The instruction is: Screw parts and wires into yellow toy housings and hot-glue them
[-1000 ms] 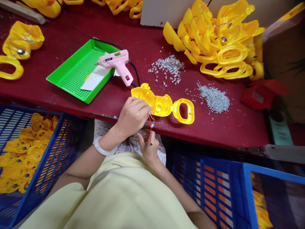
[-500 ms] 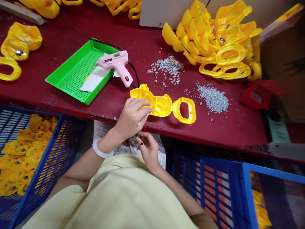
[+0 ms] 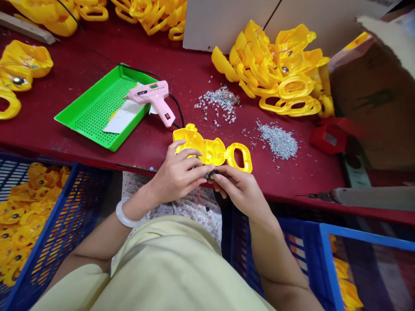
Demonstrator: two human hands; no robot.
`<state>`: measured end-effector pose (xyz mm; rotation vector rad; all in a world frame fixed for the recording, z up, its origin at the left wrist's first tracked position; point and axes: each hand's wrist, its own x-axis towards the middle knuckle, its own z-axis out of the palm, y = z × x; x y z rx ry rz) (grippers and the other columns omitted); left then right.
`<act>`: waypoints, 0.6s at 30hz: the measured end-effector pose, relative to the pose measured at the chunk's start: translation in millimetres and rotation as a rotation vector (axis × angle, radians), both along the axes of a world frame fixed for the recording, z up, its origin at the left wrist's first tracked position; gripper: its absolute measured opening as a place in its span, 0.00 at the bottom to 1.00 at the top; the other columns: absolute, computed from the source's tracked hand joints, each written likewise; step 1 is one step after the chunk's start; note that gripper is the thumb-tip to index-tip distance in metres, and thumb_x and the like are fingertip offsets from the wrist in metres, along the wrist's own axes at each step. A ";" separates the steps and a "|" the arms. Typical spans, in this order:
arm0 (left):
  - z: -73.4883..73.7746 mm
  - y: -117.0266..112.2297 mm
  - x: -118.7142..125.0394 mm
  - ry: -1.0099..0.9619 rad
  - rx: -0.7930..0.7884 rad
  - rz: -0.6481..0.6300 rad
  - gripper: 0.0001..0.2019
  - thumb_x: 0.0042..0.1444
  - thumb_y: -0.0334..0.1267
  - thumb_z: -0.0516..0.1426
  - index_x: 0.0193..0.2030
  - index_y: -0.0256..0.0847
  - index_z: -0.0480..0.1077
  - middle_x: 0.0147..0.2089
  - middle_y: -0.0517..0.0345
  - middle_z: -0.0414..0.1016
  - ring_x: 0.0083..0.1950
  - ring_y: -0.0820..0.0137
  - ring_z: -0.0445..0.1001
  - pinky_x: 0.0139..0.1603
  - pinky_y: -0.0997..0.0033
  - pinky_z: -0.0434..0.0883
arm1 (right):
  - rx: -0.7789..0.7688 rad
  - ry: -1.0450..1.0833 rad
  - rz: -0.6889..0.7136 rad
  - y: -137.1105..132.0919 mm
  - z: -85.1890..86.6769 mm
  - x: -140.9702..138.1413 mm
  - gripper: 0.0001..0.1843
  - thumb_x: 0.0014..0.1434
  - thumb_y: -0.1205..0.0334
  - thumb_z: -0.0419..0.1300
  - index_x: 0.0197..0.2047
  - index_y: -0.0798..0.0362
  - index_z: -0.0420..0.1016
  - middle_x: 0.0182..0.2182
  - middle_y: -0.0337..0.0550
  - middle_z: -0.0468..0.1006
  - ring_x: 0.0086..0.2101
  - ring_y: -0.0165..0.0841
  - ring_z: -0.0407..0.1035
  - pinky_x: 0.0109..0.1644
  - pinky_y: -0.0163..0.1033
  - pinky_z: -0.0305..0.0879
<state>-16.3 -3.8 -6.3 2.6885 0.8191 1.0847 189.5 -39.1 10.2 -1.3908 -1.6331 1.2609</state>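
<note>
A yellow plastic toy shell with a ring handle lies at the near edge of the red table. My left hand is curled just in front of it, fingers closed on a small dark part with a thin red wire hanging below. My right hand meets it from the right, fingertips pinched on the same small part. Both hands touch the shell's near side.
A pink glue gun rests on the rim of a green perforated tray. Two heaps of small silver pieces lie right of it. Yellow shells are piled behind. Blue crates with yellow parts stand below. A red box sits right.
My right hand has come up from my lap to meet the left hand at the shell. The view has shifted slightly, and the red wire now hangs lower under my hands.
</note>
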 end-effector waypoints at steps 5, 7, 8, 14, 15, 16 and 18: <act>-1.3 0.1 5.4 -0.134 -0.014 0.051 0.04 0.61 0.33 0.58 0.41 0.44 0.74 0.37 0.63 0.81 0.49 0.67 0.77 0.62 0.50 0.60 | -0.052 0.197 -0.102 3.6 -0.9 -6.6 0.15 0.58 0.52 0.62 0.43 0.52 0.69 0.23 0.33 0.74 0.18 0.23 0.65 0.18 0.28 0.60; -1.4 -0.3 8.2 -0.197 -0.050 0.084 0.03 0.61 0.33 0.58 0.39 0.43 0.74 0.37 0.62 0.81 0.50 0.68 0.78 0.63 0.51 0.61 | 0.008 0.185 -0.128 4.1 -2.7 -8.6 0.14 0.58 0.53 0.63 0.41 0.52 0.69 0.22 0.33 0.74 0.18 0.24 0.66 0.18 0.29 0.62; -1.3 -0.4 9.6 -0.222 -0.060 0.098 0.03 0.61 0.32 0.58 0.38 0.42 0.74 0.37 0.62 0.82 0.49 0.68 0.78 0.63 0.52 0.61 | 0.063 0.157 -0.143 4.2 -3.7 -9.4 0.13 0.57 0.54 0.64 0.41 0.52 0.69 0.24 0.34 0.75 0.20 0.25 0.68 0.20 0.30 0.65; -4.5 1.2 15.0 -0.259 -0.028 0.130 0.02 0.60 0.30 0.59 0.38 0.40 0.72 0.36 0.60 0.81 0.48 0.68 0.79 0.63 0.51 0.63 | 0.395 -0.182 -0.145 7.9 -5.6 -8.5 0.08 0.58 0.58 0.63 0.41 0.50 0.74 0.32 0.39 0.81 0.27 0.29 0.75 0.33 0.35 0.73; -5.6 1.7 15.2 -0.249 -0.019 0.136 0.03 0.59 0.29 0.59 0.39 0.40 0.72 0.36 0.60 0.81 0.49 0.68 0.78 0.63 0.50 0.62 | 0.425 -0.224 -0.129 9.8 -4.6 -7.3 0.08 0.59 0.58 0.63 0.41 0.50 0.75 0.32 0.39 0.81 0.28 0.29 0.75 0.33 0.35 0.73; -6.6 2.2 15.2 -0.236 -0.010 0.142 0.03 0.59 0.29 0.59 0.40 0.39 0.72 0.37 0.59 0.81 0.49 0.67 0.78 0.63 0.50 0.62 | 0.458 -0.263 -0.121 12.2 -3.3 -5.8 0.07 0.59 0.59 0.62 0.41 0.50 0.74 0.32 0.39 0.81 0.28 0.29 0.75 0.33 0.34 0.73; -8.6 3.5 14.7 -0.207 0.005 0.156 0.04 0.59 0.29 0.59 0.41 0.39 0.72 0.38 0.59 0.81 0.49 0.67 0.78 0.63 0.49 0.61 | 0.534 -0.352 -0.119 18.7 -0.2 -1.5 0.06 0.60 0.61 0.61 0.41 0.50 0.74 0.34 0.40 0.81 0.31 0.29 0.75 0.36 0.35 0.73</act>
